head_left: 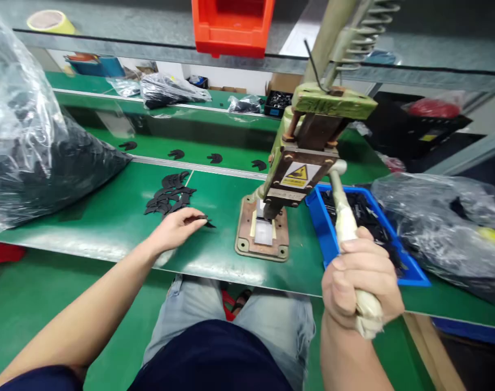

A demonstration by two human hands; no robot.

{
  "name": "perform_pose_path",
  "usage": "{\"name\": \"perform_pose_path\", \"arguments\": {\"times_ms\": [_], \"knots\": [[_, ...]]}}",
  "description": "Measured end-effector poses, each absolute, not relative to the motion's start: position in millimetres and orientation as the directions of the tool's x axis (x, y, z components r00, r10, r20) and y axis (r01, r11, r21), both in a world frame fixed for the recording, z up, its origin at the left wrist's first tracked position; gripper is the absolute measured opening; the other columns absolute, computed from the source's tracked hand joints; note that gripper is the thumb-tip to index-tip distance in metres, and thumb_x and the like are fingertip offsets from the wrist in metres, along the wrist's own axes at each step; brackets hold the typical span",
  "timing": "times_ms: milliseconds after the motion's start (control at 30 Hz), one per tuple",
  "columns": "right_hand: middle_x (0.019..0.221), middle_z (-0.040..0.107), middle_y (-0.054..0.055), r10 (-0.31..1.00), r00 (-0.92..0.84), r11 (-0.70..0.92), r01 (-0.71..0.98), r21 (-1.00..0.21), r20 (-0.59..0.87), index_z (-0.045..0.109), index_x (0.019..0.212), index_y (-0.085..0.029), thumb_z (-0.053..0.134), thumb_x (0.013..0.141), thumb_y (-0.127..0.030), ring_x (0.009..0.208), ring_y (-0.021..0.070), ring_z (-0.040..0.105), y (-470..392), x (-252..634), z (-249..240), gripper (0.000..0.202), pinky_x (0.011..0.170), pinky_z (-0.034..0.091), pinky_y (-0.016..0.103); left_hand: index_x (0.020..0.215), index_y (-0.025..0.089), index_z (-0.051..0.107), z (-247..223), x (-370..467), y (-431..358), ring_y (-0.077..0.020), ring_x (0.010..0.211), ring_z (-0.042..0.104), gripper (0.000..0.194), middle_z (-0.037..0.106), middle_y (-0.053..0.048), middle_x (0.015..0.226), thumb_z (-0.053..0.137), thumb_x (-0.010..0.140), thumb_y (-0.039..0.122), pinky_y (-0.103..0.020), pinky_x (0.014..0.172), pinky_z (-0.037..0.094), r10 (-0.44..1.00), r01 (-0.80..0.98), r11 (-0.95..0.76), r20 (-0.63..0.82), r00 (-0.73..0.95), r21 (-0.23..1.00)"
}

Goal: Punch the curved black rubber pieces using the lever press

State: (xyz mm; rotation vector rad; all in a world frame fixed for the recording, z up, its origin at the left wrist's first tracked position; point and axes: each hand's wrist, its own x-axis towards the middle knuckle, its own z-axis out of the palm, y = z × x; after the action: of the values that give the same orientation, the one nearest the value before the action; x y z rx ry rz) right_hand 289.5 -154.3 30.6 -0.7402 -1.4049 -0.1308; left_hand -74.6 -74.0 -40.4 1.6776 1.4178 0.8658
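My left hand (182,227) pinches a small black piece (208,223) over the green table, just right of a loose pile of curved black pieces (169,194). Wrapped round the lever handle (347,225) of a green hand press (298,163), my right hand (363,277) is at the right. The press's base plate (263,247) stands on the table between my hands, with a pale metal block (264,232) under the ram. No black piece can be made out on the block.
A blue bin (418,276) of black parts stands right of the press. Large plastic bags lie at the far left (47,157) and far right (443,233). Behind, several black pieces (176,154) lie in a row. An orange bin (235,41) sits on the overhead shelf (149,43).
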Motion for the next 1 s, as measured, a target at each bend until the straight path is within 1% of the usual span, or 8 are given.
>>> {"name": "perform_pose_path", "arguments": {"times_ms": [67, 133, 200, 300, 433, 600, 767, 1000], "knots": [[0.072, 0.064, -0.004, 0.334, 0.157, 0.786, 0.499, -0.366, 0.930, 0.056, 0.067, -0.022, 0.070, 0.081, -0.024, 0.085, 0.0175, 0.068, -155.3, 292.4, 30.5, 0.019, 0.106, 0.055, 0.058, 0.107, 0.019, 0.065, -41.9, -38.8, -65.9, -0.0168, 0.075, 0.072, 0.043, 0.073, -0.003, 0.086, 0.064, 0.094, 0.060, -0.028, 0.066, 0.059, 0.953, 0.345, -0.050, -0.058, 0.298, 0.937], [0.073, 0.064, -0.004, 0.333, 0.139, 0.791, 0.497, -0.357, 0.933, 0.057, 0.068, -0.023, 0.069, 0.080, -0.023, 0.085, 0.0175, 0.068, -155.6, 293.9, 30.4, 0.017, 0.106, 0.055, 0.059, 0.114, 0.019, 0.057, -44.3, -7.5, -55.9, -0.0164, 0.068, 0.073, 0.044, 0.070, -0.001, 0.079, 0.062, 0.097, 0.060, -0.027, 0.061, 0.060, 0.919, 0.245, 0.008, -0.104, 0.380, 0.970], [0.073, 0.065, -0.004, 0.341, 0.146, 0.787, 0.496, -0.367, 0.929, 0.059, 0.069, -0.024, 0.068, 0.080, -0.022, 0.085, 0.0185, 0.068, -156.0, 293.8, 30.5, 0.015, 0.105, 0.055, 0.060, 0.115, 0.019, 0.054, -47.7, 17.4, -43.8, -0.0160, 0.064, 0.074, 0.044, 0.069, 0.000, 0.076, 0.067, 0.096, 0.056, -0.027, 0.059, 0.061, 0.890, 0.168, 0.043, -0.114, 0.441, 0.985], [0.074, 0.065, -0.004, 0.354, 0.151, 0.781, 0.496, -0.380, 0.923, 0.059, 0.071, -0.025, 0.068, 0.081, -0.021, 0.087, 0.0192, 0.068, -156.8, 292.7, 30.5, 0.013, 0.106, 0.055, 0.063, 0.107, 0.016, 0.055, -51.8, 42.4, -25.1, -0.0138, 0.056, 0.071, 0.043, 0.069, 0.000, 0.069, 0.079, 0.089, 0.046, -0.023, 0.054, 0.057, 0.855, 0.132, 0.092, -0.146, 0.497, 0.987], [0.074, 0.064, -0.004, 0.340, 0.153, 0.791, 0.486, -0.370, 0.928, 0.059, 0.071, -0.024, 0.068, 0.080, -0.021, 0.087, 0.0193, 0.068, -156.9, 292.3, 30.0, 0.013, 0.105, 0.055, 0.062, 0.092, 0.018, 0.051, -48.2, 59.3, -9.6, -0.0107, 0.044, 0.063, 0.040, 0.068, 0.001, 0.058, 0.084, 0.086, 0.039, -0.018, 0.044, 0.048, 0.848, 0.143, 0.180, -0.227, 0.479, 0.973], [0.074, 0.065, -0.003, 0.346, 0.166, 0.797, 0.467, -0.383, 0.923, 0.059, 0.070, -0.024, 0.068, 0.079, -0.018, 0.087, 0.0197, 0.068, -156.8, 292.1, 29.7, 0.014, 0.105, 0.054, 0.062, 0.080, 0.019, 0.048, -38.8, 70.2, -5.2, -0.0096, 0.039, 0.060, 0.039, 0.066, 0.000, 0.052, 0.077, 0.093, 0.042, -0.016, 0.041, 0.045, 0.813, 0.228, 0.209, -0.298, 0.500, 0.951], [0.074, 0.064, -0.003, 0.366, 0.158, 0.788, 0.471, -0.396, 0.917, 0.059, 0.071, -0.024, 0.068, 0.082, -0.023, 0.088, 0.0206, 0.068, -158.8, 292.1, 30.0, 0.015, 0.105, 0.055, 0.062, 0.085, 0.019, 0.051, -40.0, 75.0, 0.4, -0.0108, 0.040, 0.062, 0.038, 0.063, 0.002, 0.049, 0.078, 0.091, 0.045, -0.015, 0.041, 0.047, 0.779, 0.248, 0.244, -0.342, 0.525, 0.937], [0.072, 0.061, -0.004, 0.383, 0.171, 0.775, 0.476, -0.417, 0.908, 0.056, 0.071, -0.026, 0.067, 0.084, -0.027, 0.088, 0.0200, 0.067, -159.0, 292.5, 26.6, 0.017, 0.108, 0.054, 0.061, 0.091, 0.019, 0.058, -40.7, 80.8, 9.2, -0.0113, 0.037, 0.058, 0.023, 0.060, 0.004, 0.046, 0.074, 0.094, 0.035, -0.016, 0.038, 0.044, 0.743, 0.380, 0.290, -0.457, 0.489, 0.878]]}}
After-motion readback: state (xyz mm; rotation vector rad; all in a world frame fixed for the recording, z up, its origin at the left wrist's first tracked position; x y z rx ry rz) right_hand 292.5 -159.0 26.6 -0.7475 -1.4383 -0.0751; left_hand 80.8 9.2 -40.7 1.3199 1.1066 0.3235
